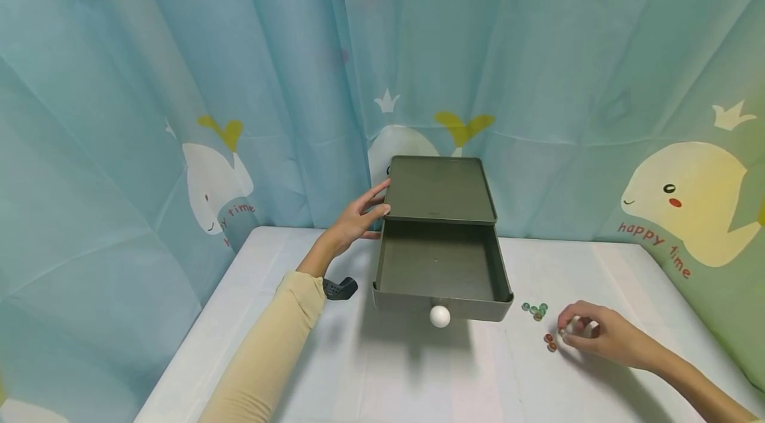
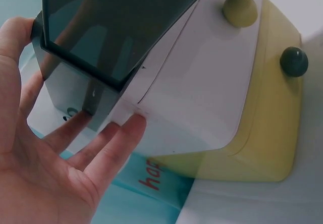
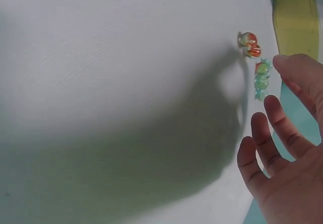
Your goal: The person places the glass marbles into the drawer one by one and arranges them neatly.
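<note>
A stack of drawers stands on the table, its top a dark green lid panel (image 1: 439, 187). The dark green top drawer (image 1: 442, 260) is pulled out, with a white knob (image 1: 439, 317) on its front. My left hand (image 1: 352, 224) rests against the left side of the stack, fingers spread. In the left wrist view a white drawer (image 2: 202, 72) and a yellow drawer (image 2: 277, 108) sit below. My right hand (image 1: 603, 333) hovers at the right, thumb and fingers apart, holding nothing visible. Beside it lie small red-orange candy-like pieces (image 1: 552, 346) and several green ones (image 1: 542, 308).
The table (image 1: 287, 356) has a pale cloth. Behind and around it hangs a blue-green curtain (image 1: 287, 64) with whale prints. A black device (image 1: 340, 288) is at my left wrist. The pulled-out drawer juts toward me over the table.
</note>
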Tool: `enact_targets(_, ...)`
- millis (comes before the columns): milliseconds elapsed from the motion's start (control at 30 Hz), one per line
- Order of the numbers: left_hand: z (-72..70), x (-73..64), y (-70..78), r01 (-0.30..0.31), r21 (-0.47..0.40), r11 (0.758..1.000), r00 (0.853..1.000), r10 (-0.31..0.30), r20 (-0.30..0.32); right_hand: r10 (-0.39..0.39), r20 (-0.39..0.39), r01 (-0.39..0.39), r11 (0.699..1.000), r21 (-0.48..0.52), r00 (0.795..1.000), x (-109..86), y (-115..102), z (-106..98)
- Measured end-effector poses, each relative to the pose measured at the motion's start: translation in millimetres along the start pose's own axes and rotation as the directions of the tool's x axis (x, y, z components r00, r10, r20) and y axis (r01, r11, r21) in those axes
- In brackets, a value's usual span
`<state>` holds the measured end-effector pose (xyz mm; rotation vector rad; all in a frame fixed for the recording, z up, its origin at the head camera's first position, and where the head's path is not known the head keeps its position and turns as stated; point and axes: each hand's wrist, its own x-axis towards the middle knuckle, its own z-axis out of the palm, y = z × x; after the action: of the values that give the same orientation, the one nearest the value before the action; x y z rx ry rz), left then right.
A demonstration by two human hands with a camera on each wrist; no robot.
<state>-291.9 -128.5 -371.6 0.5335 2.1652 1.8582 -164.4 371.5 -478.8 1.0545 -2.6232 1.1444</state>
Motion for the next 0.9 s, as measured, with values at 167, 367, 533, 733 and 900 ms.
enact_targets(167,0.2,-0.9,0.5,0.001,0.003,1.000,1.000,-0.001,0.003,-0.009,0.012,0.009,1.000,-0.019,1.000,5.6,-7,-4)
enact_targets(367,-1.9,-0.2,-0.8,0.001,0.013,1.000,1.000,0.000,-0.002,-0.027,0.021,0.028,0.999,-0.036,0.999,15.9,-15,-10)
enact_targets(533,-2.5,0.4,-1.8,-0.001,0.019,1.000,1.000,0.001,-0.005,-0.036,0.012,0.036,0.997,-0.065,0.999,21.9,-23,-15)
enact_targets(733,-1.9,0.2,-2.5,-0.007,0.010,1.000,1.000,0.007,0.005,-0.026,0.000,0.026,0.996,-0.081,1.000,28.2,-33,-21)
enact_targets(900,-0.8,-0.7,-1.5,-0.009,0.012,1.000,1.000,0.009,0.005,-0.035,-0.012,0.034,0.995,-0.095,0.999,34.4,-43,-27)
